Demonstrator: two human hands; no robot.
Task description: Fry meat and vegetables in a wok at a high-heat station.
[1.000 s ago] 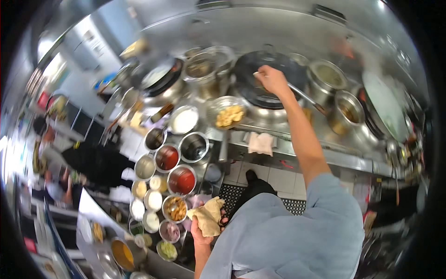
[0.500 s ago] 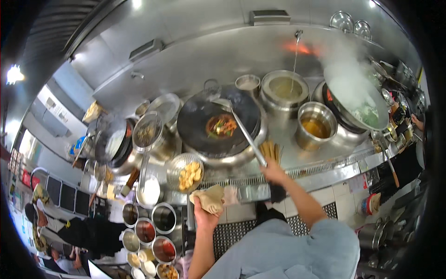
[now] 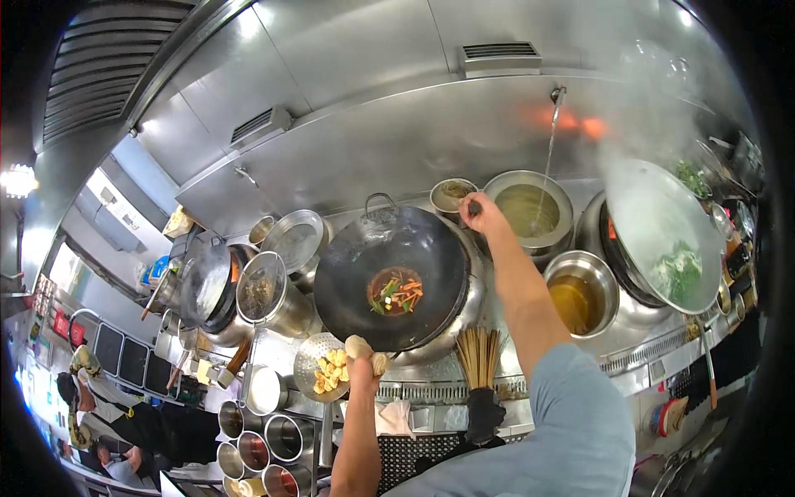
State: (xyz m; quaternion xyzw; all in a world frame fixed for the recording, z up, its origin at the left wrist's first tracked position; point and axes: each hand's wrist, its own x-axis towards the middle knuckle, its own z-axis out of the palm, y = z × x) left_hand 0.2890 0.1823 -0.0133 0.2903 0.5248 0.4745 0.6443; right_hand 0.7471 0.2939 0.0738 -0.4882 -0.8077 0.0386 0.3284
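We grip the near rim of the black wok (image 3: 397, 286) with our left hand (image 3: 362, 364), closed around a folded cloth (image 3: 367, 352). Our right hand (image 3: 483, 211) reaches past the wok's far rim, closed on a dark handle beside a small bowl (image 3: 451, 195). A perforated ladle of fried pieces (image 3: 325, 377) sits just left; a steaming wok (image 3: 662, 240) stands to the right.
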